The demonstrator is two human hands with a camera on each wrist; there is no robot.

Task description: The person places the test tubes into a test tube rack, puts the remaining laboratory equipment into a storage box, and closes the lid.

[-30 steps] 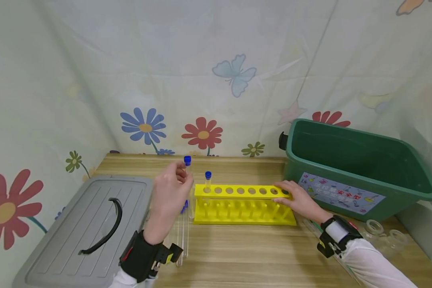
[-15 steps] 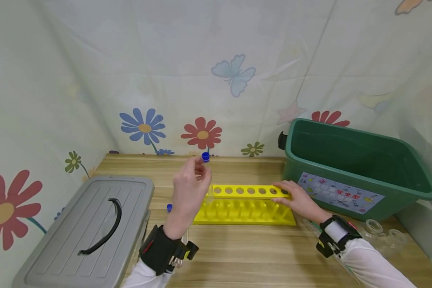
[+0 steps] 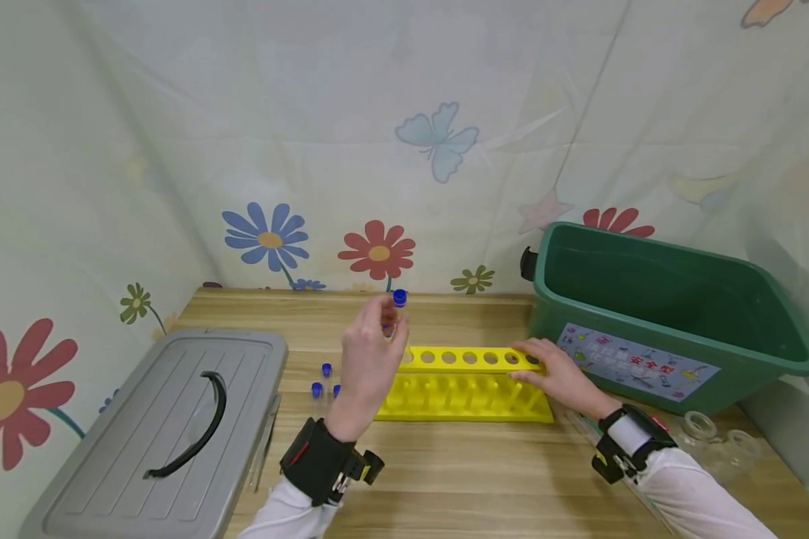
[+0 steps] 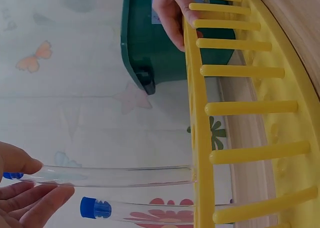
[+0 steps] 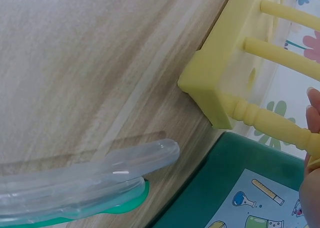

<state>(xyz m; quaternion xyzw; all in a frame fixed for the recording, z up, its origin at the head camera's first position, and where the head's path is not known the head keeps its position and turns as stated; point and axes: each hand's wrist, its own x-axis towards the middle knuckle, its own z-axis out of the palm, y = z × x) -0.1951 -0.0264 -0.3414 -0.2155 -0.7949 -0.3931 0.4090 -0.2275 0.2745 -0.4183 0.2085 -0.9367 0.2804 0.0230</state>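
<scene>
My left hand pinches a clear test tube near its blue stopper, between thumb and fingers. The tube's lower end meets the top bar of the yellow test tube rack; whether it has entered a hole I cannot tell. Beside it, another blue-stoppered test tube stands in the rack's leftmost hole, largely hidden by the left hand in the head view. My right hand grips the right end of the rack's top bar. Left of the rack are more blue stoppers, their tubes mostly hidden behind the left wrist.
A green bin stands behind the right hand, at the back right. On the left lies a grey lid with a black handle, metal tweezers beside it. Glass bottles and clear plastic pieces lie near the right wrist.
My left hand has carried the test tube from left of the rack rightward to the rack's left part, past the standing tube. The right hand has stayed on the rack.
</scene>
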